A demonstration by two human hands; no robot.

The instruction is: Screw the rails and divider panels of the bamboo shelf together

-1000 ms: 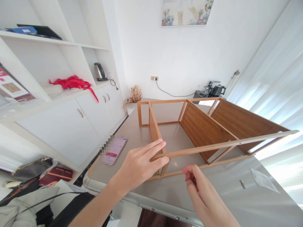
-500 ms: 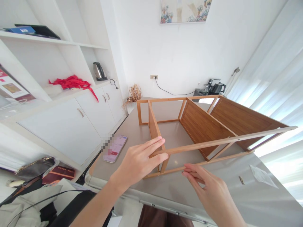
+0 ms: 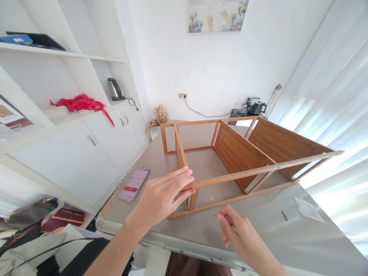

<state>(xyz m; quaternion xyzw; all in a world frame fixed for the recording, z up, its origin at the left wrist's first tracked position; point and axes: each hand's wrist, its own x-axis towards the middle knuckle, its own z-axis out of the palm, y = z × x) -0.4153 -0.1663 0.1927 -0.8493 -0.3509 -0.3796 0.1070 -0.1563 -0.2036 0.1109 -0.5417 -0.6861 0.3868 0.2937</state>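
A brown wooden shelf frame [image 3: 235,175] with slatted panels lies on its side on the grey table. My left hand [image 3: 163,195] is closed around the near left end of its upper rail, fingers on top and thumb below. A small shiny spot shows by that thumb, too small to name. In front of the lower rail, apart from the frame, is my right hand [image 3: 234,226], fingers curled and pinched. A tiny dark tip shows at its fingertips; I cannot make out what it is. A few small metal screws [image 3: 285,216] lie on the table at the right.
Beside the screws lies a clear plastic bag [image 3: 309,210]. A phone [image 3: 134,184] with a running timer lies at the table's left. Behind the frame are dried flowers [image 3: 158,115] and a dark kettle [image 3: 258,108]. White shelving [image 3: 70,57] stands along the left wall.
My right hand has drawn back from the lower rail toward me, its fingers curling more. My left hand stays at the frame's corner, its thumb now under the rail. The view has shifted slightly.
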